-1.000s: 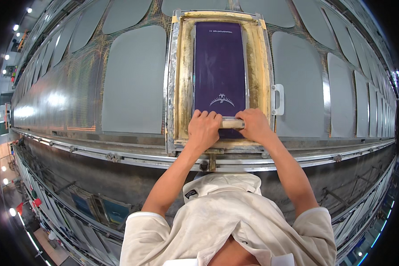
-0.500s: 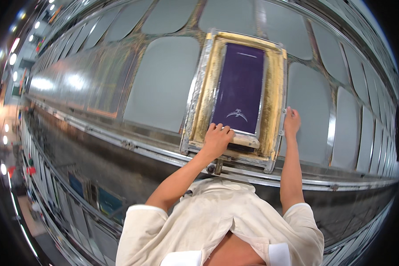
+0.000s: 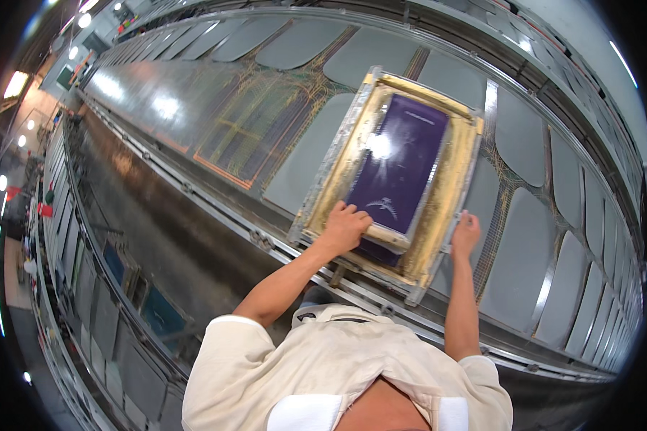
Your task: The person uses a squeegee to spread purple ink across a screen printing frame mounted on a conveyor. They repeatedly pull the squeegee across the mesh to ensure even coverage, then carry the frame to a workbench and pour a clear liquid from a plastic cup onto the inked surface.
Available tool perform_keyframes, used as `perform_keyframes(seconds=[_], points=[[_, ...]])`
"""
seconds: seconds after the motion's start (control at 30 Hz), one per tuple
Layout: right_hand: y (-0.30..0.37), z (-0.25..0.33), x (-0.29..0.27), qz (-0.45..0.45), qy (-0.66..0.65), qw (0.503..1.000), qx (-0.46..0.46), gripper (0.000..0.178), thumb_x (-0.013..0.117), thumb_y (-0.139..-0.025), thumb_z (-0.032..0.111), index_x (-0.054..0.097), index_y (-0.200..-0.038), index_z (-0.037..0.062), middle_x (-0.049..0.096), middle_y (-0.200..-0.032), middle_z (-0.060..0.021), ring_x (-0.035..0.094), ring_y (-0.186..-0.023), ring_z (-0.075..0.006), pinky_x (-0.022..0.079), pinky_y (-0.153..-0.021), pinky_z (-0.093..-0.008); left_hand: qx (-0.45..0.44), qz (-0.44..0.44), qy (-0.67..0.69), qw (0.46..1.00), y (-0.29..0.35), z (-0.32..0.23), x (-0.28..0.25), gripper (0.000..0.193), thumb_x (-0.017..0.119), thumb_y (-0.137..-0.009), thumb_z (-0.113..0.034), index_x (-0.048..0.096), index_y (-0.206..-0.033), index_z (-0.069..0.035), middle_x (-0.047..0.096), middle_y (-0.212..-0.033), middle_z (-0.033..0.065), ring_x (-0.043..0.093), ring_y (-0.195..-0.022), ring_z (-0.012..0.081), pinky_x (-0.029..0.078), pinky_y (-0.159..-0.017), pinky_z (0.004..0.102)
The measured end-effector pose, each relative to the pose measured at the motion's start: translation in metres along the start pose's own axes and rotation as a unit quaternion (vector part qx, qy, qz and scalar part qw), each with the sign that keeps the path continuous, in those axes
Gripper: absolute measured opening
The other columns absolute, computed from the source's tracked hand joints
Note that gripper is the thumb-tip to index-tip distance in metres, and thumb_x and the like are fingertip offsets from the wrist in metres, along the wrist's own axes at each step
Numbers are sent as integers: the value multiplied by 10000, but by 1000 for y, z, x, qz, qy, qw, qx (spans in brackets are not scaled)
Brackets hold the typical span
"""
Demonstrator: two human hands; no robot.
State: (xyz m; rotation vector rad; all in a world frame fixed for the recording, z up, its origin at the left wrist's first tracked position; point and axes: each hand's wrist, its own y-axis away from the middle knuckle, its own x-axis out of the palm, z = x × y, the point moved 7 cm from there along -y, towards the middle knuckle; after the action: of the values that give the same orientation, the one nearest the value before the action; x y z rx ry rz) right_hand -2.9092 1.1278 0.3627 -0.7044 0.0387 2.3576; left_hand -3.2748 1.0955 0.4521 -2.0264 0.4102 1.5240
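Observation:
A screen-printing frame (image 3: 469, 154) with yellowed, taped edges and a purple mesh area (image 3: 402, 161) lies slanted over the long table. A pale squeegee bar (image 3: 389, 237) rests across the near end of the mesh, just below a small light crescent design. My left hand (image 3: 346, 228) is closed over the left end of this bar. On the frame's right side, my right hand (image 3: 466, 233) grips the metal edge, its fingers partly hidden. Grey rounded panels (image 3: 521, 251) lie on the table on both sides of the frame, and the frame partly covers some of them.
A metal rail (image 3: 259, 239) with small stops runs along the table's near edge. To the left, the table surface (image 3: 223, 136) bears crossing coloured lines. Racks with more panels (image 3: 108, 323) stand at the lower left. Another panel-covered table (image 3: 499, 32) lies beyond.
The frame has shifted left along the table, now partly covering the panel to its left, with both hands still on squeegee and frame. My view has turned, so the table slants more.

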Motion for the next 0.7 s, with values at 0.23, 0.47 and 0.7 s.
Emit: perform_keyframes(seconds=[0.23, 0.47, 0.7], points=[[68, 58, 131, -26, -46, 998, 20, 389, 628, -983, 362, 632, -930, -23, 599, -740, -117, 538, -693, -214, 448, -676, -390, 21, 3, -26, 999, 65, 114, -53, 314, 729, -710, -63, 678, -1003, -164, 686, -1000, -33, 611, -885, 209, 412, -823, 382], [71, 57, 137, -5, -13, 996, 92, 416, 635, -971, 392, 664, -1033, -18, 589, -744, -120, 520, -699, -194, 445, -674, -373, 77, 3, -5, 997, 113, 143, -37, 380, 701, -669, -55, 667, -1040, -127, 685, -1045, -18, 599, -885, 212, 417, -813, 394], [67, 25, 145, 21, 80, 987, 138, 428, 633, -963, 408, 665, -1056, -8, 671, -833, -174, 629, -764, -271, 490, -743, -386, 96, -15, 2, 995, 32, 165, -20, 208, 619, -768, -77, 655, -972, -87, 651, -988, 29, 577, -840, 234, 406, -789, 393]])
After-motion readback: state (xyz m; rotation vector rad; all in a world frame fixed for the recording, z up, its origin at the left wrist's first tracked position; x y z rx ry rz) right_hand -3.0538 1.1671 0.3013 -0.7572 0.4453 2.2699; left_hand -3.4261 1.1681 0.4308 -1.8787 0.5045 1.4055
